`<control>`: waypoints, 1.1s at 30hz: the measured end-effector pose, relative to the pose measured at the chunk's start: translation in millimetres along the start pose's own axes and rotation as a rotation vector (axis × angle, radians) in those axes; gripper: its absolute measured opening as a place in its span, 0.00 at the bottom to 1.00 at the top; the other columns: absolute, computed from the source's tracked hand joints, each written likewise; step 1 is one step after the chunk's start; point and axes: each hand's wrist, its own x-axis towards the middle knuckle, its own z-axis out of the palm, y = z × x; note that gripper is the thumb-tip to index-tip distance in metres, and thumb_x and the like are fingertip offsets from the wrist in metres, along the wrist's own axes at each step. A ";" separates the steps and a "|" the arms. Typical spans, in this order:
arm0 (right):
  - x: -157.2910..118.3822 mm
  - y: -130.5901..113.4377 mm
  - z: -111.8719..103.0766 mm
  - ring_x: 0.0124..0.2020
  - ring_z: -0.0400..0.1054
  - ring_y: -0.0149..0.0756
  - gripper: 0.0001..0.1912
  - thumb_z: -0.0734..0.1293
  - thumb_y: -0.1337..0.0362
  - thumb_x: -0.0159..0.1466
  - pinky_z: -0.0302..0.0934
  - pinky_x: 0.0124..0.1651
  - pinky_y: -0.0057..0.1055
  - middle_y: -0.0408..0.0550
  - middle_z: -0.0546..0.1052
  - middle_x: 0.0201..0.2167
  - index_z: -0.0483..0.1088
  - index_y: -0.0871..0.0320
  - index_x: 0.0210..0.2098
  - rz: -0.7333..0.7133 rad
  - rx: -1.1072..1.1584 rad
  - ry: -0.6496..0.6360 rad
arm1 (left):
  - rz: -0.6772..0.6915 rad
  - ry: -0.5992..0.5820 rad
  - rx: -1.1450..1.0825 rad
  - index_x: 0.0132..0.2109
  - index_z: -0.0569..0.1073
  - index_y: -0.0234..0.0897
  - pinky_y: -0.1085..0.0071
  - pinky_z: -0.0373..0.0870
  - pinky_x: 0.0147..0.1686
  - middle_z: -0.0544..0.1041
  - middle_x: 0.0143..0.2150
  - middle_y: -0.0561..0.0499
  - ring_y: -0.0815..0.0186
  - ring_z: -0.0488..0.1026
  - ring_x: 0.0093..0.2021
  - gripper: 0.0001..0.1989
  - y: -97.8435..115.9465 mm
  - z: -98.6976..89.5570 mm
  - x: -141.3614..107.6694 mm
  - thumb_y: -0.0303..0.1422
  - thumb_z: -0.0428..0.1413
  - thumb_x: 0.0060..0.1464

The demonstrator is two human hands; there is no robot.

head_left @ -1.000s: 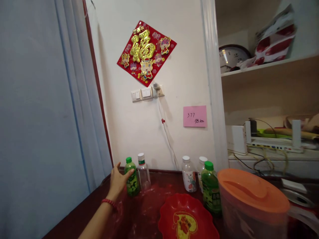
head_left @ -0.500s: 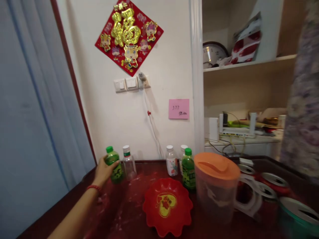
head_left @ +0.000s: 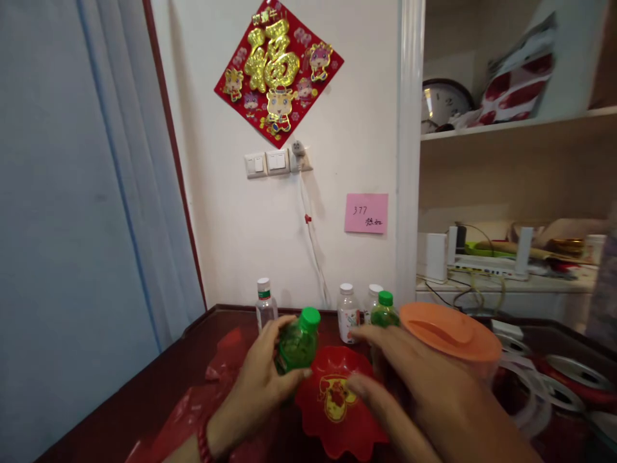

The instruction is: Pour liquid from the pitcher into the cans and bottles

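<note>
My left hand (head_left: 263,373) is wrapped round a green bottle (head_left: 299,344) with a green cap, tilted a little to the right. It hangs at the left edge of a red scalloped plate (head_left: 337,437) with a yellow print. Over the plate's right side is my right hand (head_left: 414,379), fingers apart and holding nothing. Behind that hand stands a second green bottle (head_left: 384,312), mostly hidden. Two white-capped bottles, one a printed bottle (head_left: 348,315), stand by the wall. A clear bottle (head_left: 266,305) with a white cap is behind my left hand.
Right of the plate is a pitcher with an orange lid (head_left: 450,331), partly covered by my right hand. Several drink cans (head_left: 576,373) stand at the far right. A crumpled red plastic bag (head_left: 193,405) lies on the dark table at left. Shelves hold a router (head_left: 486,260).
My left hand has carried the green bottle from the table's back left toward the plate, nearer to me. My right hand has come into view, and the view has swung left.
</note>
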 end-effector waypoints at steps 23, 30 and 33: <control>9.0 7.3 13.2 0.33 0.70 0.40 0.03 0.69 0.68 0.67 0.61 0.35 0.34 0.45 0.75 0.34 0.71 0.56 0.36 0.072 -0.116 -0.069 | 0.296 -0.336 0.459 0.62 0.66 0.45 0.52 0.72 0.58 0.74 0.60 0.42 0.50 0.72 0.58 0.28 8.3 16.5 -28.1 0.29 0.61 0.56; -1.1 25.8 13.5 0.43 0.67 0.40 0.22 0.58 0.78 0.62 0.65 0.41 0.32 0.52 0.70 0.46 0.71 0.54 0.50 -0.464 -0.110 0.344 | 0.204 -0.291 0.187 0.62 0.65 0.46 0.55 0.71 0.58 0.73 0.58 0.45 0.53 0.73 0.56 0.29 13.5 19.2 -13.6 0.29 0.62 0.54; -13.8 37.2 19.4 0.39 0.70 0.38 0.18 0.64 0.75 0.62 0.66 0.40 0.29 0.48 0.73 0.42 0.71 0.52 0.49 -0.390 -0.117 0.282 | 0.076 -0.204 -0.017 0.60 0.65 0.44 0.54 0.70 0.58 0.73 0.58 0.44 0.51 0.73 0.57 0.31 8.5 24.3 -0.5 0.34 0.66 0.50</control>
